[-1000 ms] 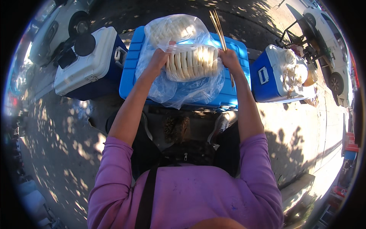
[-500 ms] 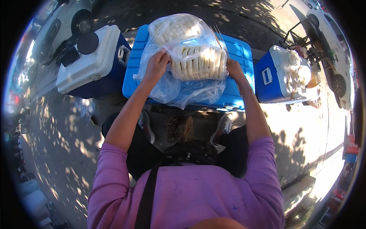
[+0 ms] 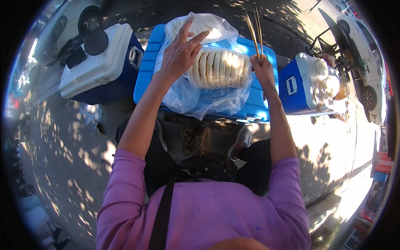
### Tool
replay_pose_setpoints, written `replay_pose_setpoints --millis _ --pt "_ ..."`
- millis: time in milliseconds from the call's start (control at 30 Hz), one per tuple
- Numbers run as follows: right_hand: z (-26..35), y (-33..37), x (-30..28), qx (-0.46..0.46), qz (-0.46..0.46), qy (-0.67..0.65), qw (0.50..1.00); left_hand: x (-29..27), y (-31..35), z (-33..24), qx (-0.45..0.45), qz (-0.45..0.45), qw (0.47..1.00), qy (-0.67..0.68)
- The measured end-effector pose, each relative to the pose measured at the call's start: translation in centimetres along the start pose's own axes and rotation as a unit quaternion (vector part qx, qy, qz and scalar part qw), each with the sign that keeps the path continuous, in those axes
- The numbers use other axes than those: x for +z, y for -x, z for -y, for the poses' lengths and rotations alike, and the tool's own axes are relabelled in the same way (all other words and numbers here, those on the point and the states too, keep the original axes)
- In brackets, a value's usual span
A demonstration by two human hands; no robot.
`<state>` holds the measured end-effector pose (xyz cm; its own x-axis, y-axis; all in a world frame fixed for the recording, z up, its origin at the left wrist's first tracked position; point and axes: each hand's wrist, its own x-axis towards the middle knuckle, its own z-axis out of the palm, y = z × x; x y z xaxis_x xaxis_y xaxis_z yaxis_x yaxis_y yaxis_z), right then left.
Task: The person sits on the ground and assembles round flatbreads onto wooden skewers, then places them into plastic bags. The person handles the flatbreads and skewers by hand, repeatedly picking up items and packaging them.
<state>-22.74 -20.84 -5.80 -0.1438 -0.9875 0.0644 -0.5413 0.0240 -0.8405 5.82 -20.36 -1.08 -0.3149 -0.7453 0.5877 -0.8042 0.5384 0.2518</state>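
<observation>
While a broad blue box (image 3: 145, 79) of ribbed plastic fills the middle, a thin, crinkled, see-through bag (image 3: 214, 104) lies draped over its lid. On the near side, a row of pale, smooth, rounded rolls (image 3: 221, 68) lies packed side by side amid the film. The left hand (image 3: 177, 54) is over the bag's left part, fingers spread wide, gripping nothing; contact with the plastic is unclear. The right hand (image 3: 264, 71) has its fingers closed round slim, straight, wooden-looking sticks (image 3: 253, 36), beside the rolls.

No readable text; pale marks on red panel (image 3: 381, 157) illegible.
</observation>
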Motion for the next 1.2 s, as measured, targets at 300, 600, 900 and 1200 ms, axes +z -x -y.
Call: replay_pose_setpoints --millis 300,600,900,1200 --pt "-1.7 0.0 -0.4 0.092 0.101 -0.020 0.990 0.7 1.6 2.6 -0.119 0.105 0.986 -0.054" --pt "-2.4 0.8 0.2 0.109 0.129 -0.034 0.985 0.3 3.9 6.4 -0.357 0.268 0.888 0.105" --pt "-0.4 0.3 -3.0 0.083 0.044 -0.087 0.992 -3.7 3.2 3.7 -0.143 0.060 0.982 0.104" --pt "5.0 4.1 -1.3 -0.039 0.133 -0.228 0.964 0.1 4.7 4.0 -0.093 0.133 0.984 0.072"
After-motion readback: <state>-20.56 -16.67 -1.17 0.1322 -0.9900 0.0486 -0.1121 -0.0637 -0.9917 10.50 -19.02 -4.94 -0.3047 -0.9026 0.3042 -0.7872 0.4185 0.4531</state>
